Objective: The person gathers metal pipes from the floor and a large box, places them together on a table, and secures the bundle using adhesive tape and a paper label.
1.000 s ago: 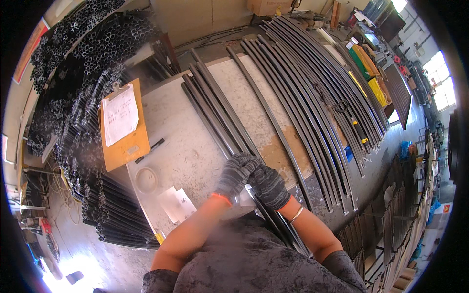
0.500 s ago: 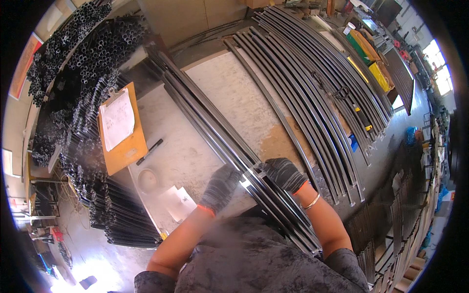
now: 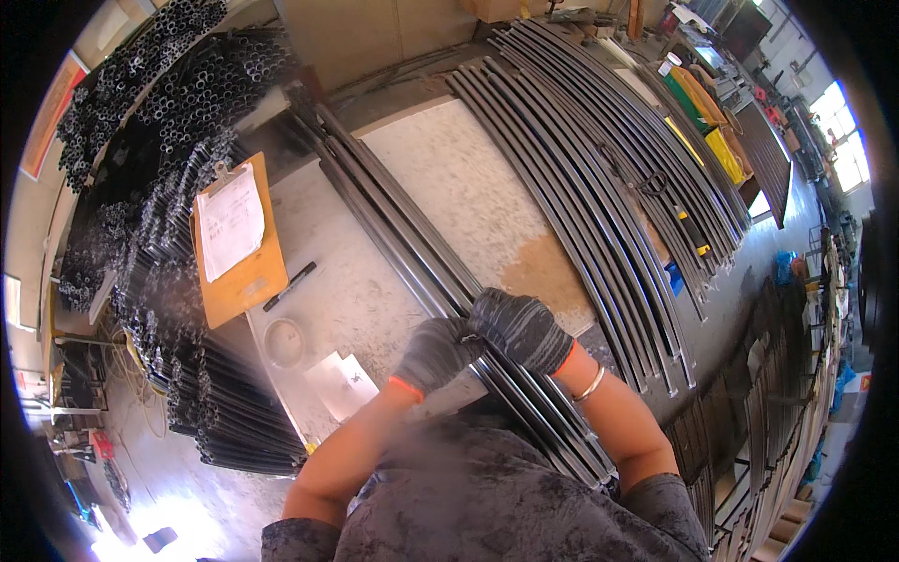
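Observation:
A bundle of long dark metal tubes (image 3: 397,223) runs from the back left of the table towards my body, its near ends beside my right forearm. My left hand (image 3: 436,356), in a grey knitted glove with an orange cuff, is closed at the bundle's left side. Against it, my right hand (image 3: 521,330), gloved alike, curls over the top of the tubes. The fingers of both hands bend round the tubes, and the gloves partly hide them there. A pale bracelet (image 3: 592,382) circles my right wrist.
More tubes (image 3: 562,178) lie in a row on the right, with a yellow-and-black tool (image 3: 694,232) on them. An orange clipboard (image 3: 273,272) with paper, a black marker (image 3: 289,287), a tape roll (image 3: 284,342) and white paper slips (image 3: 339,384) are left. Stacked tubes (image 3: 159,234) rise beyond.
My right hand has come left along the bundle to meet my left hand, which has shifted slightly right. The lone tube left of the right-hand row no longer shows apart from it.

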`<state>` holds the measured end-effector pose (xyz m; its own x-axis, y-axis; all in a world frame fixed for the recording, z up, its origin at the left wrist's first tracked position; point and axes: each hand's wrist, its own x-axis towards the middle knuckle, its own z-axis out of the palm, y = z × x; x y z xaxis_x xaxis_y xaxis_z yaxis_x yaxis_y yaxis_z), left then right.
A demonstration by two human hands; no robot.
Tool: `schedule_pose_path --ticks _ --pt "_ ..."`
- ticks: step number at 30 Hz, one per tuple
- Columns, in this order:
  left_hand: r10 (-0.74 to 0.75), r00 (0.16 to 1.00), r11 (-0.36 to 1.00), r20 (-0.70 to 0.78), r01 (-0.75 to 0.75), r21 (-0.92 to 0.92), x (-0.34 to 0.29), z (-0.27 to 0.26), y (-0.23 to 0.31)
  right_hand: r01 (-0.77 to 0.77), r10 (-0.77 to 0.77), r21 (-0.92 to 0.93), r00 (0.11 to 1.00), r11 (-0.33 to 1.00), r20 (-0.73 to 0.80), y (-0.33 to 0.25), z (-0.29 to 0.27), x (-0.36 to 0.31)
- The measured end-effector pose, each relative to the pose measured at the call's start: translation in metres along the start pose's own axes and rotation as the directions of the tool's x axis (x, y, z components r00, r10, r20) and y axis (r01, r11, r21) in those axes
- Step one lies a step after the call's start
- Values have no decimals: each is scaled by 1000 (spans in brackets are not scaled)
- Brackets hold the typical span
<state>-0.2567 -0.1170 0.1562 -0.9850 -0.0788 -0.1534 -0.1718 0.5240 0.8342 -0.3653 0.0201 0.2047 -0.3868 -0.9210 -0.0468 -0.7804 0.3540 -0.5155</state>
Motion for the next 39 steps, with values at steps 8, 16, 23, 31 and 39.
schedule_pose_path --ticks 8,16,23,31,39 --pt "329 934 769 -139 -180 614 1 11 16 -205 213 635 975 745 66 68 55 13" --pt "141 986 956 -85 -158 -246 -1 18 -33 -130 255 449 939 884 -231 29 17 -30" --pt "-203 969 656 144 244 -714 0 3 -10 -31 13 -141 991 990 -131 -5 26 -42" --pt "-413 824 162 386 484 -860 6 4 7 49 220 937 967 347 -132 19 54 -38" --pt "62 892 985 -447 18 173 18 27 2 318 -210 427 937 847 -280 32 25 -13"
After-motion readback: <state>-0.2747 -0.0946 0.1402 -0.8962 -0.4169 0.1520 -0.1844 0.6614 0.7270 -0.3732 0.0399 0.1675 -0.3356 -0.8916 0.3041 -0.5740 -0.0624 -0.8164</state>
